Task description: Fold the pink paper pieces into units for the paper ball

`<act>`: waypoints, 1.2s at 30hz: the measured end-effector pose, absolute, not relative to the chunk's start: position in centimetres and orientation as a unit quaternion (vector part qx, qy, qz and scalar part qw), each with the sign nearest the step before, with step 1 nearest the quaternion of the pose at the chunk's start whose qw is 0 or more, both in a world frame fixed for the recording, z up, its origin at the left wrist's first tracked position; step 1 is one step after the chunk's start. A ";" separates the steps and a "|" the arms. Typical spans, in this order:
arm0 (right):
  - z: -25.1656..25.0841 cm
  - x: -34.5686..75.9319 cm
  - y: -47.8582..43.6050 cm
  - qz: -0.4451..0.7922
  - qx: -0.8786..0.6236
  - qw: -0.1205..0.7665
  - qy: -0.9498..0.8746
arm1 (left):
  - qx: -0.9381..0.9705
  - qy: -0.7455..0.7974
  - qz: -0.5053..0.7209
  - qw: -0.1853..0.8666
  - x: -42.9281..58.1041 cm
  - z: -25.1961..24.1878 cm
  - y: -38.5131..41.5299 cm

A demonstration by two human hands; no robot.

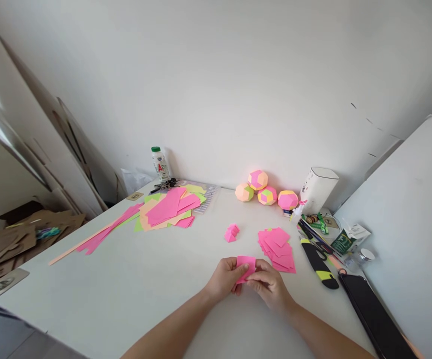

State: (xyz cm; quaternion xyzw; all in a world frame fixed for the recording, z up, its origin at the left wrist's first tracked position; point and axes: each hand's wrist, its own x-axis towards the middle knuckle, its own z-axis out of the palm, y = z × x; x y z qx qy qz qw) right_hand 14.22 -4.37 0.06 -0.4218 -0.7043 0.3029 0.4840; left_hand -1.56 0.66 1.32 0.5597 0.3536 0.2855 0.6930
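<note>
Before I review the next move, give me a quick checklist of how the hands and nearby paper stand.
1. Pink paper steadied by the left hand: ok, thumb across its front.
2. Right hand on the same paper: ok, fingers at its edge.
3. Fold or crease in the held paper: cannot tell, fingers hide part.
4. Folded pink piece clear of the hands: ok, lies beyond them.
5. Pile of pink sheets neatly squared: not ok, fanned out.
6. Four paper balls away from the hands: ok, near the wall.
</note>
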 end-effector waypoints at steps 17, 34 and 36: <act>-0.4 14.5 -4.1 0.445 -0.491 0.493 -0.564 | 0.599 0.306 0.229 0.704 -2.1 0.5 1.4; -0.4 14.6 -4.1 0.439 -0.456 0.516 -0.578 | 0.550 0.263 0.184 0.771 -2.7 2.4 1.6; -0.5 14.6 -4.0 0.440 -0.449 0.516 -0.582 | 0.544 0.267 0.187 0.773 -2.7 2.4 1.6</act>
